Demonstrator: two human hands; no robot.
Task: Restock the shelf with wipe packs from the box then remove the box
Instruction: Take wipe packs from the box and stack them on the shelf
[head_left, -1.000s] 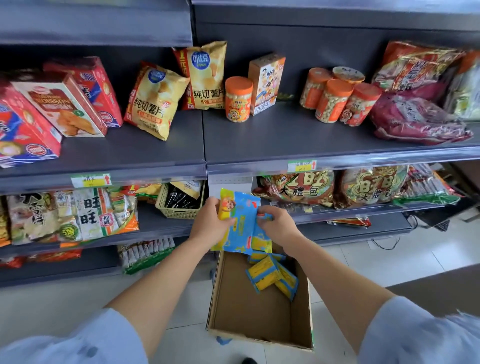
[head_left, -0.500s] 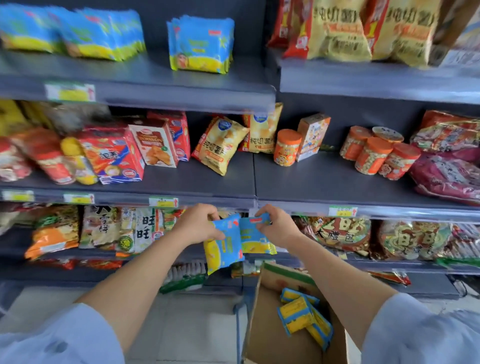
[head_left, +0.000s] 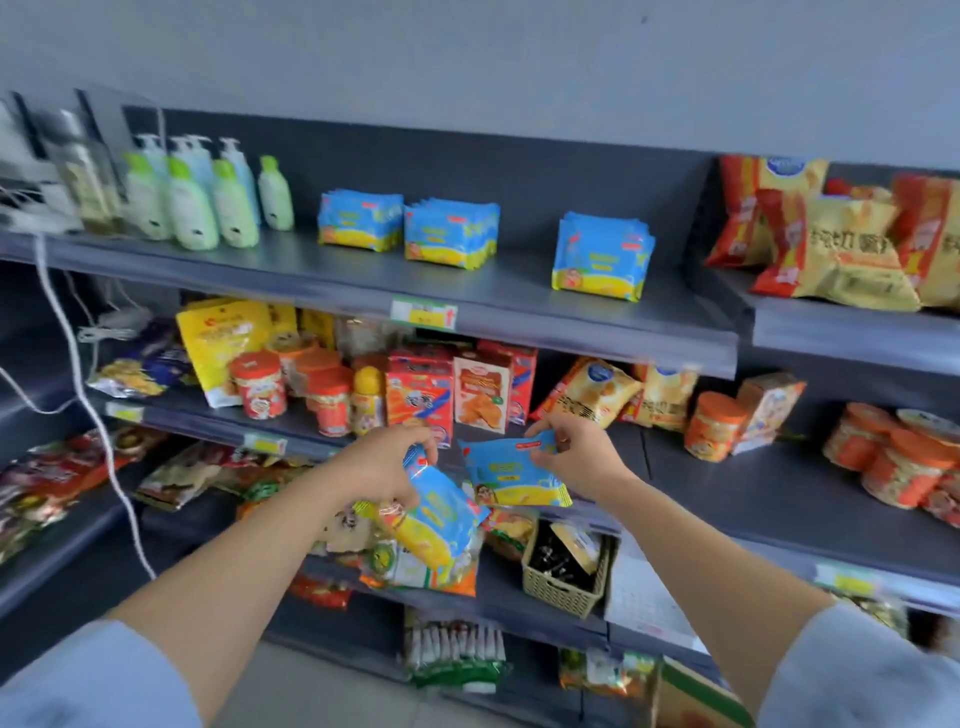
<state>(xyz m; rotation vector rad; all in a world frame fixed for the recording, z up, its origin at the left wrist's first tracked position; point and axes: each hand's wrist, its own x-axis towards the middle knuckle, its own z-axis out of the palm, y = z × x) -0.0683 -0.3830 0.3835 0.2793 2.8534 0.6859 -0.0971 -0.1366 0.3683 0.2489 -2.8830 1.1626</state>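
Note:
My left hand (head_left: 382, 462) grips a blue-and-yellow wipe pack (head_left: 434, 512) that hangs tilted below it. My right hand (head_left: 579, 449) pinches the top edge of a second wipe pack (head_left: 511, 475), held flat and facing me. Both packs are in front of the middle shelf, close to each other. On the top shelf (head_left: 467, 296) stand three groups of the same wipe packs: two side by side (head_left: 361, 219) (head_left: 451, 235) and one further right (head_left: 600, 255). Only a corner of the cardboard box (head_left: 696, 696) shows at the bottom right.
Green lotion bottles (head_left: 192, 200) stand at the top shelf's left end, chip bags (head_left: 841, 239) at its right. The middle shelf holds red boxes (head_left: 421, 395) and orange-lidded jars (head_left: 714, 426). A beige basket (head_left: 563, 571) sits below. A white cable (head_left: 93, 415) hangs at left.
My view has swung upward from the box to the top shelf. Both hands rose with the packs and separated them, one pack in each hand; the box has nearly left the view.

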